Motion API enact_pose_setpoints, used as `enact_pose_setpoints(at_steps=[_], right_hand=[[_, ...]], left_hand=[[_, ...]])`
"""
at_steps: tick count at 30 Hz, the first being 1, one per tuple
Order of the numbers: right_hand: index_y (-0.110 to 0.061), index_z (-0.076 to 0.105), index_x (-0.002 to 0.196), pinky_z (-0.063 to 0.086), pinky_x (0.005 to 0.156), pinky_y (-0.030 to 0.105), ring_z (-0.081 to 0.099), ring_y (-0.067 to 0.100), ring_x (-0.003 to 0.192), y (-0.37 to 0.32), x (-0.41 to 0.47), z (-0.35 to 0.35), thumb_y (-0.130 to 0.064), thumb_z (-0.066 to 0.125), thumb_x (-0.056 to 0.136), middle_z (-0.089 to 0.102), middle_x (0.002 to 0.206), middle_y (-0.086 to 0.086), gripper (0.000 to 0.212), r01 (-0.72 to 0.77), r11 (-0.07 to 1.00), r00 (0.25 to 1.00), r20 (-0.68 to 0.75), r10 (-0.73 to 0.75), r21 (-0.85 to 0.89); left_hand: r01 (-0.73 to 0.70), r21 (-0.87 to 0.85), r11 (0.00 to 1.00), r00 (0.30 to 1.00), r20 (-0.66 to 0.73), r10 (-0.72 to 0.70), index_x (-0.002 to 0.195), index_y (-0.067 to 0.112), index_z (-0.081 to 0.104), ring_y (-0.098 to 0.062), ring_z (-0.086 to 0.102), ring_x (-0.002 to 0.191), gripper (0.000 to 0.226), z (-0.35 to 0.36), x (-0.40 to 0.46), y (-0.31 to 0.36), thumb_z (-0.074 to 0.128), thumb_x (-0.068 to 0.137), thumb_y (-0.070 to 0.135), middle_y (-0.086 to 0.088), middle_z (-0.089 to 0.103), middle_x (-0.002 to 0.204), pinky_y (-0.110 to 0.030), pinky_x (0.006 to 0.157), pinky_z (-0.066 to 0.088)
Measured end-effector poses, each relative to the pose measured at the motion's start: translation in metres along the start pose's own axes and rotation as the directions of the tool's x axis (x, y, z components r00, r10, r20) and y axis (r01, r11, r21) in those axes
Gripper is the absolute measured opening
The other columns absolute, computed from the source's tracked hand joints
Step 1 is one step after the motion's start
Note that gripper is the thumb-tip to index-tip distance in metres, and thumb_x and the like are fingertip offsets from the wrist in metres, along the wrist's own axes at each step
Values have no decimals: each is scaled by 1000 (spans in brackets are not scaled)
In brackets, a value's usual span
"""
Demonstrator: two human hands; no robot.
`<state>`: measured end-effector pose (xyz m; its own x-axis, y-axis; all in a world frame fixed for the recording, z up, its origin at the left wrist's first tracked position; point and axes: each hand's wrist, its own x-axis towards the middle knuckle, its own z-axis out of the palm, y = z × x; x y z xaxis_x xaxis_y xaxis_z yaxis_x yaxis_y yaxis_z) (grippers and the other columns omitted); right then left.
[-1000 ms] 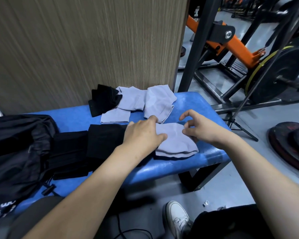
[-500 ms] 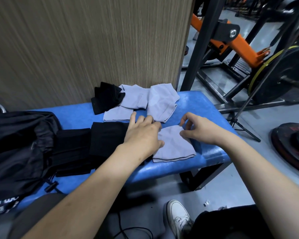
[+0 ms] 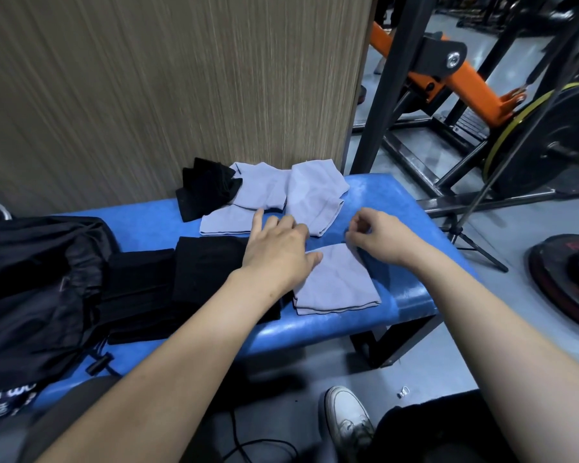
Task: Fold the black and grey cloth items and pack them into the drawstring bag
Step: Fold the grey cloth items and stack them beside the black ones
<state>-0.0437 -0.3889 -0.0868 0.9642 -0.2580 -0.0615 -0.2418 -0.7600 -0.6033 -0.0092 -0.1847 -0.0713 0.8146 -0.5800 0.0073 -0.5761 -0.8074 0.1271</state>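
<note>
A folded grey cloth point(image 3: 335, 282) lies near the front right of the blue bench point(image 3: 398, 208). My left hand point(image 3: 278, 248) lies flat with straight fingers; its palm rests on the cloth's left edge and on a folded black cloth point(image 3: 208, 269). My right hand point(image 3: 378, 238) has curled fingers and pinches the cloth's far right corner. Another folded black cloth point(image 3: 137, 289) sits further left, against the black drawstring bag point(image 3: 30, 279). At the back of the bench lie a black cloth point(image 3: 204, 188) and grey cloths point(image 3: 315, 195).
A wood-grain panel point(image 3: 181, 78) stands right behind the bench. To the right are a dark steel rack post point(image 3: 381, 105), an orange machine arm point(image 3: 465, 85), a weight plate point(image 3: 549, 138), a tripod stand point(image 3: 475, 248) and floor plates point(image 3: 569, 279). My white shoe point(image 3: 345, 419) is below.
My left hand has slid forward off the middle of the grey cloth, its fingers now pointing at the far grey cloths. My right hand has shifted slightly left and away at the cloth's corner.
</note>
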Motion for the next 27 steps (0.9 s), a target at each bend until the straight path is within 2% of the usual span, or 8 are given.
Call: enact_pose_setpoints(at_steps=[4,6,9,11,17,23,25,27], right_hand=[[-22,60,112,46,72,28,59,18,89,-7,18,9,-22,64,93,66,105,2,20,-24,969,993,-102,51,245],[-26,63,117,50,84,28,62,16,99,-12,27,15,-22,64,92,67,111,-4,25,-23,940,996,-74,51,339],[-27,68,119,47,103,34,58,18,116,-18,40,25,-22,64,90,66,110,-10,30,-55,951,996,-56,75,304],[-22,68,121,49,95,29,59,17,112,-22,43,29,-22,63,91,64,108,-7,31,-89,948,993,-51,110,305],[-10,69,114,47,57,16,58,8,63,-48,29,23,-6,56,92,67,83,3,26,-12,810,997,-56,55,587],[-14,73,107,45,66,19,64,9,80,-68,7,10,-9,55,93,72,92,2,23,75,674,995,-11,-99,735],[-12,65,98,46,66,26,66,16,79,-69,10,12,-8,54,94,72,92,7,13,59,616,998,-29,-58,785],[-14,57,90,46,61,29,64,18,69,-63,17,19,-6,51,92,68,86,9,11,-6,678,996,-57,71,735]], left_hand=[[-20,-75,997,1000,-25,18,129,26,58,-22,39,133,46,3,14,1,46,97,56,3,53,131,-45,123,-1],[-17,-106,994,1000,9,18,129,28,59,-21,38,136,45,5,18,1,47,97,56,3,53,134,-44,124,-2],[-12,-114,993,998,65,19,131,29,58,-23,36,138,44,8,21,-1,46,97,55,2,50,140,-44,123,2],[-8,-120,993,996,88,19,132,33,57,-24,35,139,43,9,22,-2,46,97,55,0,48,142,-44,122,4],[-20,-160,987,998,61,31,142,46,46,-29,28,143,44,4,21,-1,44,98,54,-11,36,153,-42,121,10],[64,-281,957,998,45,-54,144,21,46,-29,40,135,55,2,23,2,49,97,51,-11,43,144,-40,113,25],[119,-379,918,993,26,-118,140,17,48,-33,46,128,51,-4,23,1,51,97,45,-11,48,132,-41,108,33],[157,-449,880,983,-19,-185,135,14,51,-36,49,123,45,-11,23,-2,52,98,39,-12,49,129,-41,104,37]])
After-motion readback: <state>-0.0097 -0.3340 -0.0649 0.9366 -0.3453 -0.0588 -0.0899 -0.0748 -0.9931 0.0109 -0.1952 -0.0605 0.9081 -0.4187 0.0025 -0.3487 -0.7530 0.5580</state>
